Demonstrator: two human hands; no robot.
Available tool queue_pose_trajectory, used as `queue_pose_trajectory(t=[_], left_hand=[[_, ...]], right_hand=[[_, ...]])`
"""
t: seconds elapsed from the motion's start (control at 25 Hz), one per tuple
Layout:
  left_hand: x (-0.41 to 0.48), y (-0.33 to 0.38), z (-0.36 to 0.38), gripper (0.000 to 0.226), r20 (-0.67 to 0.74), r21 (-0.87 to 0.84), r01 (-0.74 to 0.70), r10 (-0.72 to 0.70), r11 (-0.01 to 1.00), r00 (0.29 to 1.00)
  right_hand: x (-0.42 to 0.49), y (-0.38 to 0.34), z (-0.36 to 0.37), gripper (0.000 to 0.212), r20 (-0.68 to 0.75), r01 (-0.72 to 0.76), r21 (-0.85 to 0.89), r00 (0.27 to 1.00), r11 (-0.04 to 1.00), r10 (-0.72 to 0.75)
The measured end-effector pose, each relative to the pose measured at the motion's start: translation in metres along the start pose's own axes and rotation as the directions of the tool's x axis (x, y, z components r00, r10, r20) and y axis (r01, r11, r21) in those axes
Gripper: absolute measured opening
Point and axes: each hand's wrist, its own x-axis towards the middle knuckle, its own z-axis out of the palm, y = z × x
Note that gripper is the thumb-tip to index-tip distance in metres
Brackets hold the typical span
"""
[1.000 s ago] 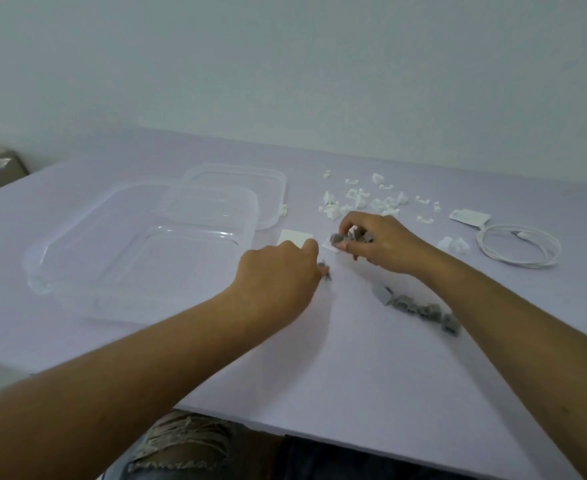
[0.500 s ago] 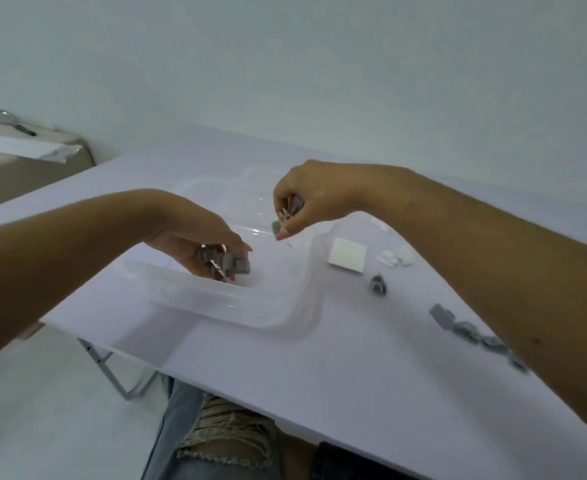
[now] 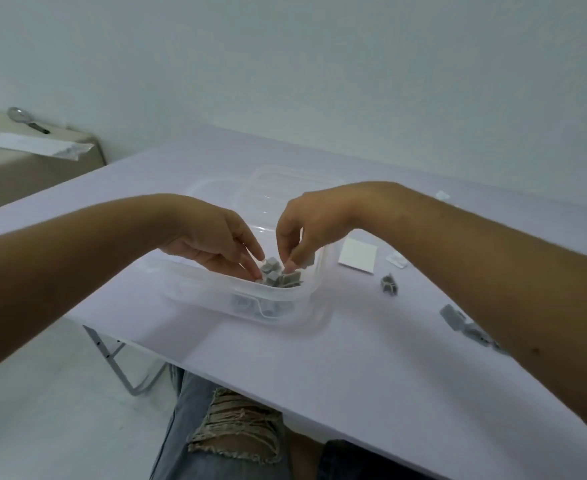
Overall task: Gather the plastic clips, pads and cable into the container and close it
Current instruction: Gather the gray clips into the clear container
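The left hand (image 3: 212,242) reaches into the clear container (image 3: 216,292), fingers loosely spread beside a pile of grey clips (image 3: 280,277). Just right, the right hand (image 3: 311,225) pinches 1 clip above that pile. Right of both hands, a white pad (image 3: 358,259) and more clips (image 3: 389,284) lie on the table (image 3: 319,358).

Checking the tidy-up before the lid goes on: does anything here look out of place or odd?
Nothing damaged. Stray grey clips and a white pad lie on the table outside the container, where both hands, left hand and right hand, are dropping clips.
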Motion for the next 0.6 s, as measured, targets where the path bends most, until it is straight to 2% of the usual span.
queue_pose_trajectory(t=[0.12,0.2,0.24,0.28,0.32,0.36,0.4,0.44,0.48,0.52,0.6], left_hand=[[-0.003,0.008,0.006,0.021,-0.110,0.099,-0.022,0.033,0.995,0.993],[-0.006,0.016,0.011,0.017,-0.197,0.169,-0.020,0.053,0.985,0.979],[-0.009,0.020,0.015,0.018,-0.274,0.271,-0.025,0.102,0.962,0.956],[-0.011,0.024,0.022,0.021,-0.370,0.450,-0.023,0.210,0.893,0.905],[-0.014,0.027,0.029,0.023,-0.458,0.649,0.006,0.384,0.761,0.802],[-0.017,0.032,0.041,0.022,-0.477,0.794,0.038,0.583,0.607,0.658],[-0.021,0.039,0.058,0.018,-0.434,0.865,0.017,0.731,0.501,0.526],[-0.025,0.046,0.077,0.014,-0.376,0.891,-0.062,0.808,0.450,0.454],[-0.025,0.053,0.097,0.011,-0.319,0.896,-0.156,0.846,0.417,0.427],[-0.020,0.060,0.117,0.013,-0.269,0.888,-0.236,0.862,0.395,0.429],[0.002,0.068,0.152,0.022,-0.197,0.879,-0.289,0.842,0.378,0.503]], right_hand=[[-0.017,0.008,-0.007,0.021,-0.107,0.048,0.165,0.994,0.985,-0.031],[-0.035,0.019,-0.009,0.020,-0.262,0.096,0.304,0.965,0.948,-0.013],[-0.045,0.026,-0.008,0.019,-0.354,0.117,0.353,0.935,0.928,0.016],[-0.056,0.036,-0.006,0.018,-0.440,0.129,0.390,0.896,0.912,0.062],[-0.067,0.047,-0.003,0.016,-0.510,0.127,0.416,0.852,0.901,0.116],[-0.079,0.060,0.004,0.015,-0.558,0.109,0.442,0.811,0.890,0.178],[-0.092,0.075,0.013,0.013,-0.582,0.078,0.475,0.775,0.876,0.247],[-0.106,0.089,0.026,0.012,-0.586,0.035,0.507,0.747,0.861,0.314],[-0.120,0.102,0.041,0.010,-0.572,-0.018,0.532,0.729,0.847,0.375],[-0.133,0.113,0.057,0.008,-0.551,-0.074,0.548,0.718,0.833,0.426],[-0.153,0.127,0.090,0.008,-0.516,-0.157,0.566,0.699,0.810,0.496]])
